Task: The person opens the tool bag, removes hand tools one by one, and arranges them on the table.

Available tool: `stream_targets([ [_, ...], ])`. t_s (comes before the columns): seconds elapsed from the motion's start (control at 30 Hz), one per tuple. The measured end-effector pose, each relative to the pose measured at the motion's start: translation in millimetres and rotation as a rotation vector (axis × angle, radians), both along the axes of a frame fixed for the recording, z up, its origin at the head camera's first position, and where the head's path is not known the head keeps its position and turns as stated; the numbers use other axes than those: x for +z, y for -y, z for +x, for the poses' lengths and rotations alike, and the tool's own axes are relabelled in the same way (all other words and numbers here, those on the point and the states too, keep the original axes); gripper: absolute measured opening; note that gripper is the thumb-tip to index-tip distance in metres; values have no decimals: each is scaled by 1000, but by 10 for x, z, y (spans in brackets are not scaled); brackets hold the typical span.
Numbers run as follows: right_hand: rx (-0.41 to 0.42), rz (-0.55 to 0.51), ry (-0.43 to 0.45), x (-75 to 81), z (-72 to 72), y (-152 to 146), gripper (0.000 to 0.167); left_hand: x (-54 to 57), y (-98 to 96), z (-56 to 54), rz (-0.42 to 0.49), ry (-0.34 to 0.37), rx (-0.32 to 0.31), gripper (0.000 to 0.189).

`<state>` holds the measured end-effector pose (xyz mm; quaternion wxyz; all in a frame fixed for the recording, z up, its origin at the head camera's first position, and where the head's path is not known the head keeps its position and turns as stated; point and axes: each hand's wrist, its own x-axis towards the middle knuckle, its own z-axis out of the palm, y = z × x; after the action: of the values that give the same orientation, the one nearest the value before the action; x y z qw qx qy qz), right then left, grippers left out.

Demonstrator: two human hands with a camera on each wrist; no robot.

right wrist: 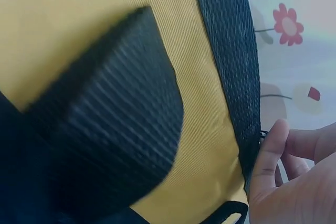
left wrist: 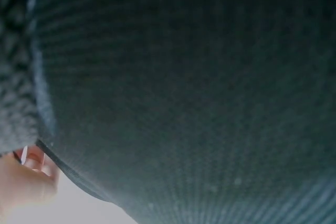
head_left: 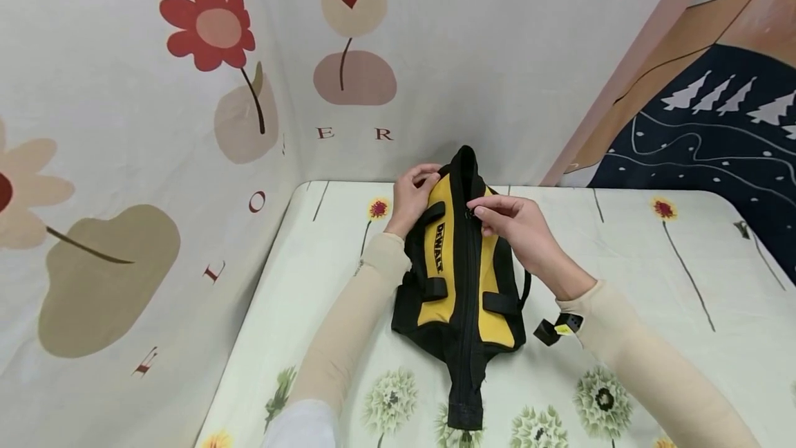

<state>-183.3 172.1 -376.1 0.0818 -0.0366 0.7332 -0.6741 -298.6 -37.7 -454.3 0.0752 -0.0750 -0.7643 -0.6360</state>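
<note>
Backdrop: flower-printed cloth point(head_left: 472, 40), upright along the far side of the table. Table point(head_left: 622, 261): pale floral covering, below it. Bag point(head_left: 449, 275): yellow and black, lying on the table, toward 5 o'clock of the head view, long axis roughly 12 to 6.

Handling (judged): woven fabric, light to moderate depending on contents, which cannot be seen; soft body that likely sags and twists when tugged; not fragile, textured weave unlikely to slip.

Left hand point(head_left: 413, 196): at the bag's 11 o'clock, fingers bent, holding its edge; exact fingertip contact partly hidden, wrist view mostly dark fabric. Right hand point(head_left: 516, 227): at 1 o'clock, thumb and finger closed together on the zipper pull.

Zipper band point(head_left: 466, 296): runs 12 to 6, gaping at the 12 o'clock end. Black webbing loop point(head_left: 500, 303), at 4 o'clock: probably a good lifting hold. End tab point(head_left: 465, 415), at 6 o'clock: seems a sound place to brace against a pull. Zipper pull point(right wrist: 263, 134): tiny, suits a fingertip pinch only.
</note>
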Motion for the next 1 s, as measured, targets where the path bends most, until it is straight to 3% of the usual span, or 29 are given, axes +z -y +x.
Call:
stream_targets([
  [0.3, 28, -19, 30, -48, 263, -42, 25, 3, -4, -6, 14, -34, -8, 27],
  [0.77, 102, -84, 51, -119, 704, -68, 18, 8, 15, 6, 48, -22, -18, 28],
  [1.0, 172, -87, 83, -91, 1042, -76, 18, 7, 29, 11, 72, -9, -19, 28],
])
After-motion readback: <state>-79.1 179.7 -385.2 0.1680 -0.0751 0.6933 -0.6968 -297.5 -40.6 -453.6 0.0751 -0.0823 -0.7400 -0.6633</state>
